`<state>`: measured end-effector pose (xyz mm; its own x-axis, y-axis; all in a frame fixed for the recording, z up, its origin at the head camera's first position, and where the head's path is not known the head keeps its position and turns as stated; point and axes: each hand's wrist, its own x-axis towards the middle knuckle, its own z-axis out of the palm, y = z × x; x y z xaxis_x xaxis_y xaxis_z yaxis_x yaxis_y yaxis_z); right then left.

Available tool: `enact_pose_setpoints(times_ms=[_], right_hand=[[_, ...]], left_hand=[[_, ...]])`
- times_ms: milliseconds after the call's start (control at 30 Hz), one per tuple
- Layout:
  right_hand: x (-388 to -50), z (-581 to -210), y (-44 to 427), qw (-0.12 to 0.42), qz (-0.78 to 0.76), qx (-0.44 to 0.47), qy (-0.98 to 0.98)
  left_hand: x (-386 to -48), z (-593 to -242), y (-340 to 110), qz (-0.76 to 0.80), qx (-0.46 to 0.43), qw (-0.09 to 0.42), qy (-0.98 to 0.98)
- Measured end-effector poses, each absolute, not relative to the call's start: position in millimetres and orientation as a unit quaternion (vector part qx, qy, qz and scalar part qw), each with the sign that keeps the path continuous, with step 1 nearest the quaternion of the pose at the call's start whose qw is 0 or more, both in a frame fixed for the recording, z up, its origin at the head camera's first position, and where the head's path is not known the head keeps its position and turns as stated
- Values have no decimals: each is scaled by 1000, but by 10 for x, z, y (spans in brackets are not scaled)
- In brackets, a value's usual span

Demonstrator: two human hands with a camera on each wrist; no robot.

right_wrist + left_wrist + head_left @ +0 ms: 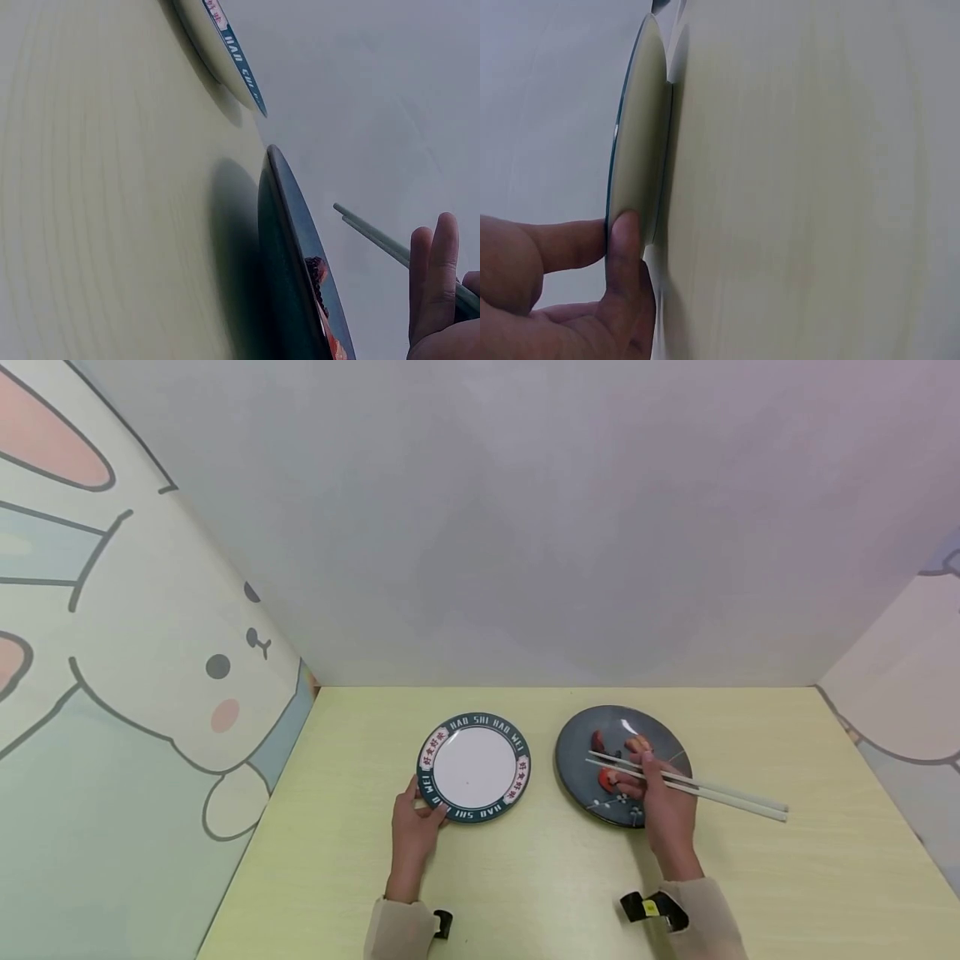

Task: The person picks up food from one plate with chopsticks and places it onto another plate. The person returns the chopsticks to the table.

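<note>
My left hand pinches the near-left rim of a white plate with a dark green lettered border. In the left wrist view, the thumb and a finger lie on opposite faces of that plate, whose base is at the table. My right hand holds a pair of pale green chopsticks over a dark grey-blue plate with a blossom pattern. Under the chopstick tips lie several small reddish food-like pieces, partly hidden by the fingers. The right wrist view shows the chopsticks raised above the dark plate.
Both plates stand side by side on a pale yellow wooden table. A grey wall rises behind the table's far edge. Rabbit drawings cover the left side wall. Black straps are at both wrists.
</note>
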<state>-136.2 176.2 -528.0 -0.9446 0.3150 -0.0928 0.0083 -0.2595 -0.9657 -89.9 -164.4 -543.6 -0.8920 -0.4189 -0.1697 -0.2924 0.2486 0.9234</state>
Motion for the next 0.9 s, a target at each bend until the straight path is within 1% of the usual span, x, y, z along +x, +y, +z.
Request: enact_pose_setpoints(times_ms=[200, 633, 900], right_hand=[[-1323, -5259, 1709, 100, 786, -114, -600], [-1228, -5274, 1592, 116, 754, -24, -646], [-1192, -5276, 1558, 115, 743, -11, -659]], left_hand=[[-888, -5423, -1634, -568, 221, 60, -791], [-884, -5389, -1628, -572, 221, 59, -787], [-883, -5405, -1632, -573, 226, 57, -786]])
